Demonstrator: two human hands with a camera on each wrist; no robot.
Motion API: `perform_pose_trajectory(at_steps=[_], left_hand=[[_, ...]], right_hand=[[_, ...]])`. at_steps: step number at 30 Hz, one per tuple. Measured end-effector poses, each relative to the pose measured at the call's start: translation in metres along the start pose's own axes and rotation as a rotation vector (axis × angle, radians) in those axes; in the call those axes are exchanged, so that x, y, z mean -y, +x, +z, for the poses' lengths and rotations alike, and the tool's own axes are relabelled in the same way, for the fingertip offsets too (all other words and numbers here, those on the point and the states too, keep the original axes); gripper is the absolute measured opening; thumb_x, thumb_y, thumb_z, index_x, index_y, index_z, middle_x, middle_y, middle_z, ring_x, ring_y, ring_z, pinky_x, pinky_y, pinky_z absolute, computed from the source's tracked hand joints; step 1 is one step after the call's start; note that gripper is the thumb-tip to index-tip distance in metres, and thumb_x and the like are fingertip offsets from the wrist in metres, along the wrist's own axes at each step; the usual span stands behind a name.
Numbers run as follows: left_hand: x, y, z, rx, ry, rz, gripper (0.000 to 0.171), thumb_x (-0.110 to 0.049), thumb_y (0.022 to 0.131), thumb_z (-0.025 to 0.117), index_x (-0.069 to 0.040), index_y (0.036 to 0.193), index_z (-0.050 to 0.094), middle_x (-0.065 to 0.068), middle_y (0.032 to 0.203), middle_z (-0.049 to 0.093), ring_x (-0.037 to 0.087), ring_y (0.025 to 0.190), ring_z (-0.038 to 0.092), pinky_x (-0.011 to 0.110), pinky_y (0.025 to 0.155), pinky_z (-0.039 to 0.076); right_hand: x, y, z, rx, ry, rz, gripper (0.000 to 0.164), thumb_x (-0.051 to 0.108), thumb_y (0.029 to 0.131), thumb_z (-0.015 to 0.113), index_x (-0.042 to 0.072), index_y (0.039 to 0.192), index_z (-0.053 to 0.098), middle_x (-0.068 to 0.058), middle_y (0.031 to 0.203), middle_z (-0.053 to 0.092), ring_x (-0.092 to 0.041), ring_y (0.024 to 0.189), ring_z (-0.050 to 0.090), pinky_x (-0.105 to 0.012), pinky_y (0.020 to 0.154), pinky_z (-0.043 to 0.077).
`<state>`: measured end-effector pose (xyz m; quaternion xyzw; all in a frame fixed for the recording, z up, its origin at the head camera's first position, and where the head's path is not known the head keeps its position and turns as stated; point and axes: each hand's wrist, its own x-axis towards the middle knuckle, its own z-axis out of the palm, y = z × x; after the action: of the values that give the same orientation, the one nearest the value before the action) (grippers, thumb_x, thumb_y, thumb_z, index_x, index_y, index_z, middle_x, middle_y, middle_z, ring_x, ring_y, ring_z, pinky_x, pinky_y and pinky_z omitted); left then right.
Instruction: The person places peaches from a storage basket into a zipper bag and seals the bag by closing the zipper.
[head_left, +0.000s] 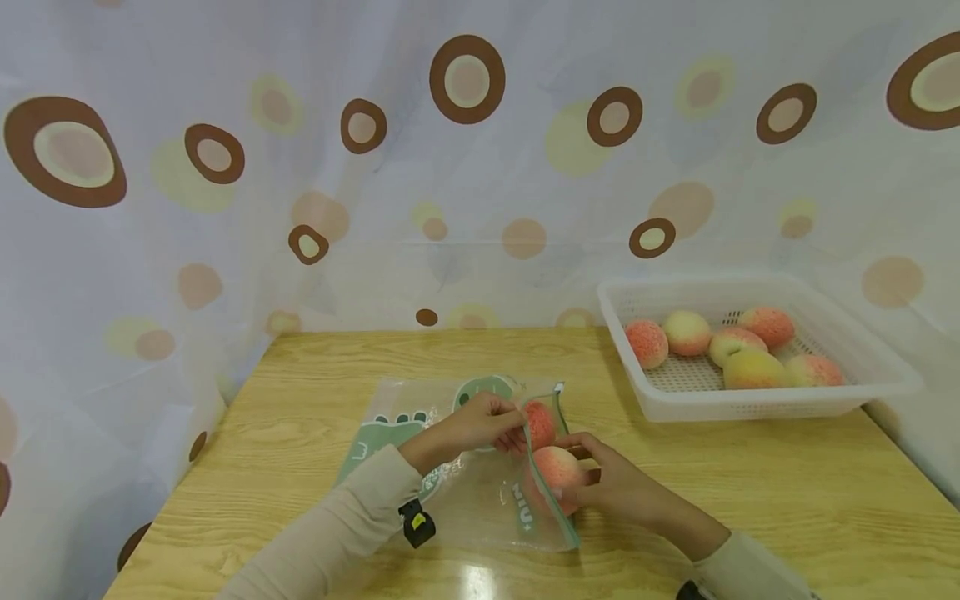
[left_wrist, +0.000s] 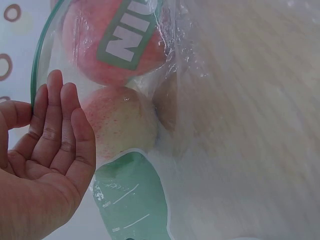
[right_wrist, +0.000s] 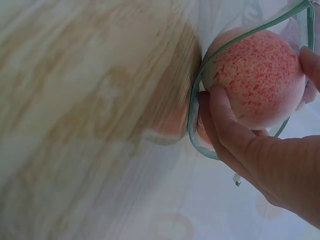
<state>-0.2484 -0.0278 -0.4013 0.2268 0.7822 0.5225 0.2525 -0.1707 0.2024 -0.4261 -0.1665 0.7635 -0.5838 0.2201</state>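
Apparently mid-bagging: pinches the zip bag (head_left: 476, 510) at its three-o'clock edge with left grip (head_left: 480, 422), clasps a peach (head_left: 558, 467) in that mouth with right grip (head_left: 618, 485). Likely calls next for pushing inward, toward nine o'clock.

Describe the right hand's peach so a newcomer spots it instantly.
On the wooden table, left of the white basket, lies a clear, green-printed bag. At its mouth, the right hand grips the peach: paler and nearer the person than the redder one beside it.

The left grip (left_wrist: 50, 160) pinches a clear bag (left_wrist: 135, 187) by its green rim (left_wrist: 35, 72), two peaches (left_wrist: 119, 120) showing through.
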Motion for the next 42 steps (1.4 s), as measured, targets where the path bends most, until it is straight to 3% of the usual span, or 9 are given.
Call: perform_pose_trajectory(at_steps=[10, 15, 21, 29, 37, 42], left_hand=[[-0.003, -0.002, -0.001, 0.002, -0.007, 0.003, 0.034, -0.020, 0.100, 0.049, 0.003, 0.087, 0.070, 0.008, 0.078, 0.072, 0.012, 0.067, 0.065, 0.041, 0.075, 0.057], [-0.005, -0.002, -0.003, -0.002, -0.010, 0.008, 0.034, -0.020, 0.099, 0.049, 0.003, 0.086, 0.070, 0.009, 0.078, 0.072, 0.012, 0.067, 0.065, 0.041, 0.075, 0.057], [-0.008, -0.003, -0.003, -0.008, -0.012, 0.003, 0.034, -0.019, 0.099, 0.049, 0.004, 0.085, 0.070, 0.008, 0.078, 0.071, 0.012, 0.067, 0.066, 0.040, 0.074, 0.058], [-0.006, -0.001, -0.002, 0.005, -0.026, -0.001, 0.033, -0.018, 0.100, 0.049, 0.004, 0.085, 0.069, 0.008, 0.078, 0.072, 0.012, 0.066, 0.066, 0.038, 0.074, 0.058], [-0.006, 0.000, -0.001, 0.005, -0.022, 0.002, 0.033, -0.018, 0.100, 0.049, 0.004, 0.085, 0.069, 0.007, 0.077, 0.071, 0.011, 0.065, 0.065, 0.039, 0.073, 0.058], [-0.003, 0.001, 0.001, 0.005, -0.028, 0.006, 0.034, -0.018, 0.101, 0.048, 0.004, 0.085, 0.069, 0.006, 0.075, 0.070, 0.011, 0.064, 0.065, 0.041, 0.073, 0.058]], right_hand=[[0.005, -0.001, 0.001, 0.020, -0.025, -0.020, 0.065, 0.020, 0.090, 0.068, -0.004, 0.139, 0.033, -0.027, 0.136, 0.035, -0.030, 0.109, 0.055, -0.042, 0.087, 0.053], [0.007, -0.001, -0.001, 0.005, -0.050, -0.040, 0.055, 0.023, 0.095, 0.062, -0.006, 0.136, 0.039, -0.027, 0.135, 0.043, -0.032, 0.111, 0.056, -0.043, 0.090, 0.052], [0.009, -0.001, -0.003, -0.091, -0.079, -0.071, 0.041, 0.021, 0.098, 0.055, -0.006, 0.128, 0.049, -0.025, 0.131, 0.050, -0.035, 0.114, 0.055, -0.047, 0.093, 0.050], [0.003, 0.003, -0.010, -0.285, -0.081, 0.035, 0.043, 0.018, 0.097, 0.057, -0.005, 0.131, 0.046, -0.024, 0.131, 0.049, -0.033, 0.111, 0.055, -0.042, 0.088, 0.052], [-0.009, 0.009, -0.018, -0.163, -0.061, 0.113, 0.061, 0.014, 0.095, 0.058, -0.013, 0.141, 0.028, -0.034, 0.131, 0.043, -0.035, 0.110, 0.056, -0.043, 0.085, 0.054], [-0.012, 0.017, -0.022, -0.116, -0.123, 0.096, 0.050, 0.010, 0.096, 0.055, -0.021, 0.130, 0.038, -0.027, 0.112, 0.058, -0.027, 0.093, 0.065, -0.037, 0.076, 0.057]])
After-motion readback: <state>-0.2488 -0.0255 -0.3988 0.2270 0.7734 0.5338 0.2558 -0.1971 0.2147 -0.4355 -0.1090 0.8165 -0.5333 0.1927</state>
